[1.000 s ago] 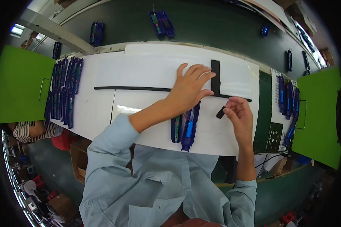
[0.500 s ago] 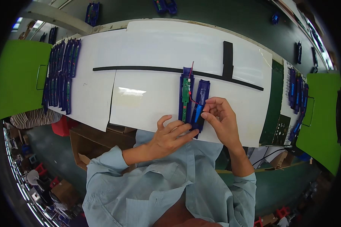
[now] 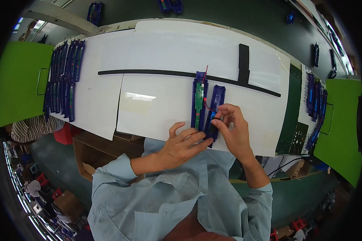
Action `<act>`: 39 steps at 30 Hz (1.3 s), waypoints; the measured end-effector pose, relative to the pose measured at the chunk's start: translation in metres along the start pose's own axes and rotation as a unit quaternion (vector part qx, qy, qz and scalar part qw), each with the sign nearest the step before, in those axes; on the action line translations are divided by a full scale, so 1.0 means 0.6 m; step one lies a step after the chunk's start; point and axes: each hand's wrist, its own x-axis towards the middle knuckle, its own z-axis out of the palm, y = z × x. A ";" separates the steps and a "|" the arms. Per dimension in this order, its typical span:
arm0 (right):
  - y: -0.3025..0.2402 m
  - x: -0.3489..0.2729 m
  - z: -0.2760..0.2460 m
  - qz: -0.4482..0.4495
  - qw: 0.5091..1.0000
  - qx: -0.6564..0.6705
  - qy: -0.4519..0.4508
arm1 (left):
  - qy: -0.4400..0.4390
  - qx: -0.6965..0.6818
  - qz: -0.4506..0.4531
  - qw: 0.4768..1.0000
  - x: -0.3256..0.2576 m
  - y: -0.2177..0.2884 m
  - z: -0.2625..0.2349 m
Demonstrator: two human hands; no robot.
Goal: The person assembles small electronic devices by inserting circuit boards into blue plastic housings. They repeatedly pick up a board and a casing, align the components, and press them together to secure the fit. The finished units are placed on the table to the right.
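Two long dark-blue plastic shell halves lie side by side on the white board. The left shell half (image 3: 194, 116) carries a narrow green circuit board (image 3: 198, 102); a thin red wire sticks up beyond its far end. From the board a red lead (image 3: 206, 105) runs to a bright-blue battery (image 3: 212, 115) in the right shell half (image 3: 218, 96). My right hand (image 3: 235, 130) pinches this battery between thumb and fingertips, covering much of it. My left hand (image 3: 183, 144) has its fingers spread, the fingertips resting on the near ends of both shells.
A black strip (image 3: 149, 72) crosses the white board (image 3: 169, 44), with a shorter black bar (image 3: 243, 60) beyond it. Rows of filled shells (image 3: 64, 80) lie at the left, more shells (image 3: 315, 96) at the right. Green panels (image 3: 20, 80) flank both sides. An open carton (image 3: 84, 156) stands below the board.
My right fingers have shifted slightly over the battery and now cover more of it. Both shells sit a touch farther right. Parts on the dark surface at the back have moved left.
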 end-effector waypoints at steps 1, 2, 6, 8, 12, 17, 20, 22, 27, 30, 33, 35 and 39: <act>0.003 0.001 0.002 -0.013 1.000 -0.019 0.006 | 0.000 -0.001 0.000 1.000 0.000 0.000 0.001; 0.006 0.001 0.004 -0.028 0.999 -0.037 0.012 | 0.001 -0.002 -0.001 1.000 -0.001 0.001 0.002; 0.013 -0.003 0.010 -0.075 0.992 -0.093 0.031 | 0.003 -0.001 -0.001 1.000 -0.003 0.000 0.005; 0.011 -0.002 0.009 -0.087 0.989 -0.120 0.024 | 0.007 0.001 0.001 1.000 -0.004 -0.002 0.007; -0.021 0.013 -0.002 -0.091 0.981 -0.167 0.031 | 0.007 0.004 0.004 1.000 -0.003 -0.002 0.005; -0.052 0.066 -0.008 -0.147 0.963 -0.226 -0.002 | -0.020 -0.051 -0.026 0.998 0.019 0.001 -0.025; -0.037 0.079 0.003 -0.184 0.953 -0.237 -0.037 | 0.017 -0.033 -0.076 0.996 0.057 -0.017 -0.051; -0.037 0.079 0.010 -0.191 0.955 -0.224 -0.024 | 0.047 -0.005 -0.097 0.994 0.095 -0.041 -0.062; -0.035 0.068 0.013 -0.160 0.964 -0.208 -0.033 | 0.043 0.042 -0.075 0.995 0.142 -0.079 -0.058; -0.021 0.066 0.015 -0.167 0.974 -0.153 -0.006 | 0.049 0.012 -0.073 0.996 0.141 -0.081 -0.057; -0.007 0.056 0.017 -0.070 0.997 -0.034 -0.002 | 0.056 -0.054 -0.117 0.990 0.133 -0.071 -0.047; 0.006 0.050 0.022 -0.077 0.997 -0.019 0.006 | 0.054 -0.099 -0.161 0.980 0.122 -0.058 -0.035; 0.007 0.048 0.019 -0.109 0.994 -0.032 -0.002 | 0.059 -0.104 -0.198 0.973 0.105 -0.038 -0.031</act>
